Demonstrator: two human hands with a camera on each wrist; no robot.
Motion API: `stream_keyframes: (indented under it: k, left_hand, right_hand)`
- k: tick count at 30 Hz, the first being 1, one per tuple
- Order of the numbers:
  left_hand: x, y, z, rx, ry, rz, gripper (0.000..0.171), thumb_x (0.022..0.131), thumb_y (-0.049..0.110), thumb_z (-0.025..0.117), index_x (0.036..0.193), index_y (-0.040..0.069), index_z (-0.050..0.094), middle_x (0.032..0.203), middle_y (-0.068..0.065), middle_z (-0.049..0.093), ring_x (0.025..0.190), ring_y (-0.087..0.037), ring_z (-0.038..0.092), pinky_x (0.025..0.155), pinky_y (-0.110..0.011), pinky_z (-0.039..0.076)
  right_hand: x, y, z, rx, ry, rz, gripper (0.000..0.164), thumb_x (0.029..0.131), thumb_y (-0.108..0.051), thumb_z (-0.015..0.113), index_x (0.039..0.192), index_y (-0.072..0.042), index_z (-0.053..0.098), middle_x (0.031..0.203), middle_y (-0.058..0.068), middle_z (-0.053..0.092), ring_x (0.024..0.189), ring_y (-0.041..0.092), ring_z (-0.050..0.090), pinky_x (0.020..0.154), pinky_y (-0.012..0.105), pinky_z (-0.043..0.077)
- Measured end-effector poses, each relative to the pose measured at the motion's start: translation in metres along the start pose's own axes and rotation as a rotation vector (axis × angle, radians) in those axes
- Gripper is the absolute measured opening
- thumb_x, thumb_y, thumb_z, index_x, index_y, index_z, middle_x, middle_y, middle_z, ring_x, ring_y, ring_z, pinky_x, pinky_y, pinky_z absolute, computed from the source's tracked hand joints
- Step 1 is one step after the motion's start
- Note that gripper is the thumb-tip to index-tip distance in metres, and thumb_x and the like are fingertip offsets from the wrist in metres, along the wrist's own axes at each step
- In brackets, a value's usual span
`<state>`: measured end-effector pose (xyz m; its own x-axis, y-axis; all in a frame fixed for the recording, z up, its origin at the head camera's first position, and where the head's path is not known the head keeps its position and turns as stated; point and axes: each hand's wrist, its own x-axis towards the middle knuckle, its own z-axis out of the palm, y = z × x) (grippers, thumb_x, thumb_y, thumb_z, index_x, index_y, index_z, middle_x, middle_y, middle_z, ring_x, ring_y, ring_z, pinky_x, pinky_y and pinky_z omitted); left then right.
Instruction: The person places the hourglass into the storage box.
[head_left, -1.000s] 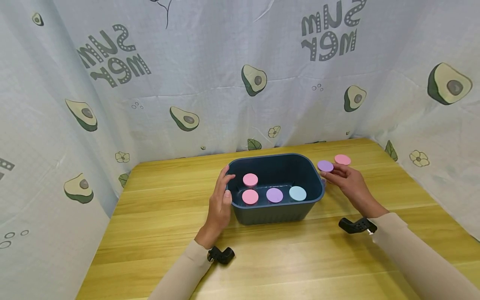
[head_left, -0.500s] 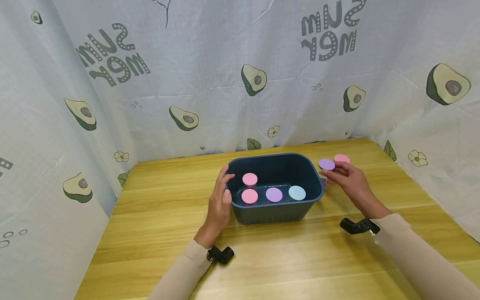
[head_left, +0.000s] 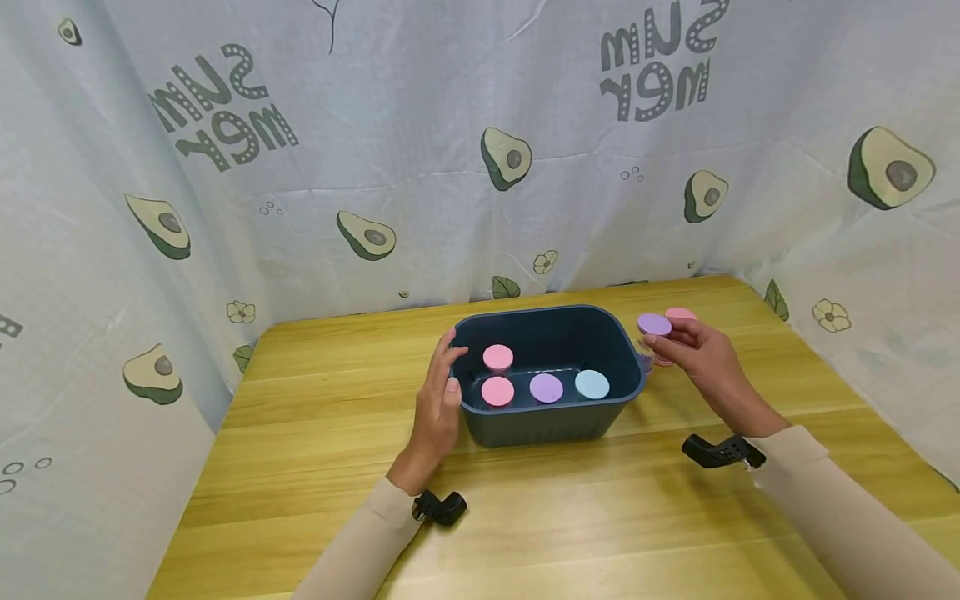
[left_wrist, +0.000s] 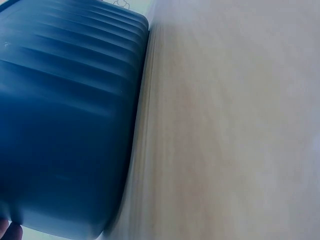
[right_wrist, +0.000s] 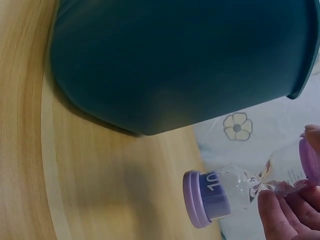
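Observation:
In the head view, my right hand (head_left: 701, 358) pinches a sand timer (head_left: 654, 325) by its upper part, just beyond the right end of a dark blue bin (head_left: 536, 429). The right wrist view shows the timer's clear glass, purple end caps and the number 10, with purple sand in the bulb by the lower cap; it stands tilted there. My left hand (head_left: 437, 412) rests at the bin's left end, fingers along the wall and rim. Inside the bin stand two pink-capped timers (head_left: 498, 391), a purple-capped timer (head_left: 546, 388) and a light-blue-capped timer (head_left: 592, 384).
Behind my right fingers, a further pink-capped timer (head_left: 680, 313) stands on the wooden table (head_left: 315, 400), partly hidden. A white curtain (head_left: 420, 183) printed with avocados hangs along the table's back and sides.
My right hand has shifted slightly to the right with the purple-capped sand timer, which now overlaps the pink one behind more closely. My left hand stays at the bin.

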<state>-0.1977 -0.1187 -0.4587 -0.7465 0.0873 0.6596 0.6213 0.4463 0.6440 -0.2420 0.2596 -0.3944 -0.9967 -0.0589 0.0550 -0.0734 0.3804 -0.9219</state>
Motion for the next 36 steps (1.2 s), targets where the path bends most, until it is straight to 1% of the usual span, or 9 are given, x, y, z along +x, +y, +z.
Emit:
stream_keyframes:
  k: [5, 8, 13, 15, 18, 21, 30, 36]
  left_hand:
    - [0.0, 0.002, -0.001, -0.001, -0.001, -0.003, 0.047, 0.099, 0.031, 0.027, 0.14, 0.015, 0.042, 0.158, -0.004, 0.024, 0.143, -0.024, 0.027, 0.108, -0.053, 0.031]
    - [0.0, 0.002, -0.001, -0.003, -0.002, -0.005, 0.047, 0.099, 0.032, 0.026, 0.139, 0.015, 0.043, 0.158, -0.004, 0.024, 0.143, -0.023, 0.027, 0.108, -0.053, 0.031]
    - [0.0, 0.001, 0.0, -0.004, -0.003, -0.003, 0.047, 0.1, 0.034, 0.026, 0.139, 0.014, 0.043, 0.158, -0.004, 0.024, 0.143, -0.023, 0.027, 0.109, -0.053, 0.03]
    - [0.0, 0.001, -0.001, -0.001, -0.002, -0.001, 0.047, 0.099, 0.033, 0.026, 0.139, 0.014, 0.043, 0.158, -0.004, 0.024, 0.143, -0.023, 0.027, 0.109, -0.053, 0.03]
    - [0.0, 0.002, -0.001, -0.004, 0.0, 0.002, 0.047, 0.099, 0.031, 0.026, 0.139, 0.013, 0.043, 0.158, -0.004, 0.024, 0.143, -0.024, 0.027, 0.108, -0.053, 0.031]
    - [0.0, 0.002, -0.001, -0.007, 0.001, 0.004, 0.047, 0.099, 0.031, 0.027, 0.139, 0.013, 0.043, 0.158, -0.005, 0.025, 0.143, -0.024, 0.027, 0.108, -0.054, 0.031]
    - [0.0, 0.001, 0.0, -0.015, 0.004, 0.013, 0.048, 0.1, 0.033, 0.025, 0.139, 0.012, 0.043, 0.158, -0.005, 0.025, 0.143, -0.024, 0.027, 0.108, -0.053, 0.031]
    - [0.0, 0.001, 0.0, -0.011, 0.001, 0.0, 0.05, 0.1, 0.038, 0.023, 0.139, 0.014, 0.043, 0.158, -0.003, 0.024, 0.143, -0.024, 0.027, 0.109, -0.053, 0.031]
  right_hand:
    - [-0.003, -0.007, -0.001, -0.027, 0.016, -0.007, 0.067, 0.09, -0.039, 0.065, 0.138, 0.001, 0.042, 0.115, -0.001, 0.058, 0.097, 0.0, 0.06, 0.08, 0.015, 0.051]
    - [-0.004, -0.01, -0.001, -0.038, 0.03, -0.009, 0.067, 0.09, -0.04, 0.065, 0.14, -0.002, 0.042, 0.116, -0.002, 0.058, 0.097, 0.0, 0.059, 0.078, 0.013, 0.05]
    - [-0.006, -0.018, -0.003, -0.083, 0.05, -0.013, 0.068, 0.089, -0.044, 0.063, 0.142, -0.006, 0.043, 0.124, 0.006, 0.055, 0.1, -0.001, 0.056, 0.078, 0.009, 0.048]
    - [-0.008, -0.023, -0.004, -0.103, 0.051, -0.014, 0.069, 0.09, -0.046, 0.062, 0.142, -0.005, 0.043, 0.129, 0.012, 0.053, 0.102, 0.001, 0.054, 0.079, 0.008, 0.046]
    - [-0.009, -0.029, -0.006, -0.122, 0.05, -0.008, 0.07, 0.09, -0.047, 0.061, 0.143, -0.005, 0.042, 0.133, 0.015, 0.052, 0.103, 0.002, 0.053, 0.079, 0.006, 0.044]
    - [-0.009, -0.033, -0.008, -0.137, 0.055, -0.008, 0.071, 0.09, -0.048, 0.061, 0.143, -0.005, 0.042, 0.133, 0.014, 0.051, 0.104, 0.003, 0.052, 0.079, 0.004, 0.043]
    - [-0.009, -0.047, -0.015, -0.132, 0.062, -0.035, 0.063, 0.09, -0.044, 0.062, 0.14, -0.009, 0.045, 0.127, 0.004, 0.054, 0.105, 0.003, 0.054, 0.081, 0.005, 0.043]
    - [-0.009, -0.059, -0.014, -0.096, 0.063, -0.052, 0.063, 0.091, -0.042, 0.062, 0.139, -0.006, 0.043, 0.124, 0.001, 0.055, 0.106, 0.005, 0.055, 0.082, 0.006, 0.043]
